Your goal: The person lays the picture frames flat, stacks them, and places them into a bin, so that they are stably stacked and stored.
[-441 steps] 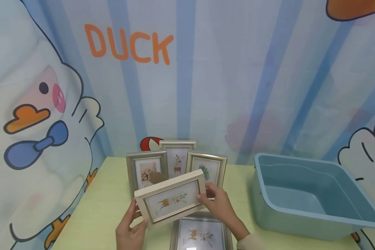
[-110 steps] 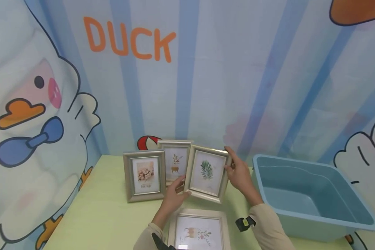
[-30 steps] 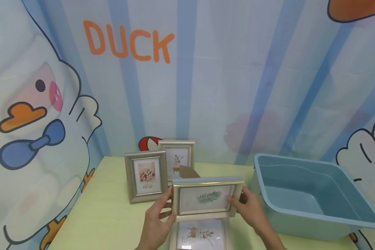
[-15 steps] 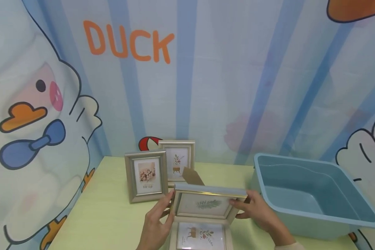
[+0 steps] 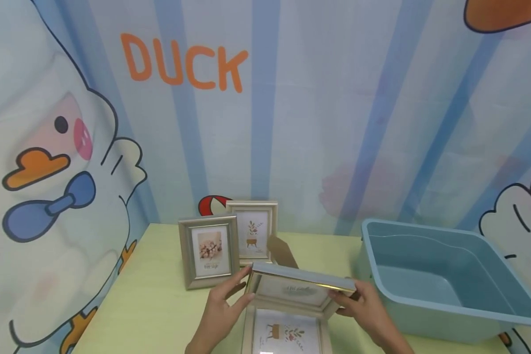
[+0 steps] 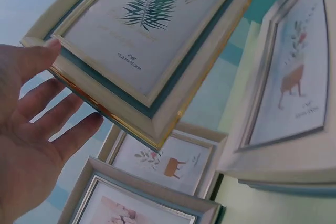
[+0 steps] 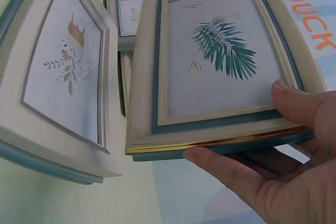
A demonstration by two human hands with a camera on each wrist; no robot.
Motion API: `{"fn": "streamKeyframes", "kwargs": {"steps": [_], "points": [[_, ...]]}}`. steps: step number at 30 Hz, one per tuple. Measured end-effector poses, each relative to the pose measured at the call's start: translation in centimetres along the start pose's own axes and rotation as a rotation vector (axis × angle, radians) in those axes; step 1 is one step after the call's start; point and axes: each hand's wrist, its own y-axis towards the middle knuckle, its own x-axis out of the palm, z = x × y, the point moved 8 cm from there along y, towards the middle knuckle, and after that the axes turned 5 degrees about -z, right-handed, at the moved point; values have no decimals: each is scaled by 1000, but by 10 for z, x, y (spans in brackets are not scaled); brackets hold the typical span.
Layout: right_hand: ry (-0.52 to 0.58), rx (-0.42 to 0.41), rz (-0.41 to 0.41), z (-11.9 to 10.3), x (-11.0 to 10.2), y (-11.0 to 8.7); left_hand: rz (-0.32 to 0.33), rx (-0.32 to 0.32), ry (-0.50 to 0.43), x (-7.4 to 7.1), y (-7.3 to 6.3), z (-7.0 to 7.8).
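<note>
Both my hands hold a cream, gold-edged picture frame (image 5: 303, 284) with a green leaf print (image 7: 226, 45). It is tilted so its face points down toward me, and its brown fold-out stand (image 5: 283, 251) sticks out behind. My left hand (image 5: 219, 312) pinches the left end, thumb on the front and fingers behind. At the right end my right hand (image 5: 368, 310) grips with the thumb on the front. Below it lies a cream frame (image 5: 283, 337) with a potted-plant print, face up; something seems to be stacked under it. Whether the two frames touch is unclear.
Two frames stand upright behind on the yellow-green table (image 5: 150, 300): a champagne one (image 5: 209, 253) with a flower picture and a cream one (image 5: 253, 236) with a plant print. A blue-green tub (image 5: 442, 319) stands at the right. A printed cloth (image 5: 301, 123) hangs behind.
The leaf frame, earlier upright beside the back frames, has been brought forward and lowered, its face tipping downward. The potted-plant frame held at first now lies in front.
</note>
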Motion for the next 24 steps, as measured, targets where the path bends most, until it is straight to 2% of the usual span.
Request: {"fn": "streamKeyframes", "kwargs": {"steps": [5,10,14,17,19,24], "points": [[-31,-10,109,0,2,-6,-114,-53,-105,5,13,-4],[-106,-81,214,-2,4,-12,-256,-151,-174,13,21,-10],[-151,-140,255,-3,7,-14,-323,-192,-229,17,24,-11],[-152,-178,262,-2,9,-16,-366,-161,-236,19,24,-7],[-164,-215,268,-2,10,-19,-392,-118,-239,19,24,-3],[-214,-346,265,-3,12,-24,-452,-32,-293,21,24,4]]}}
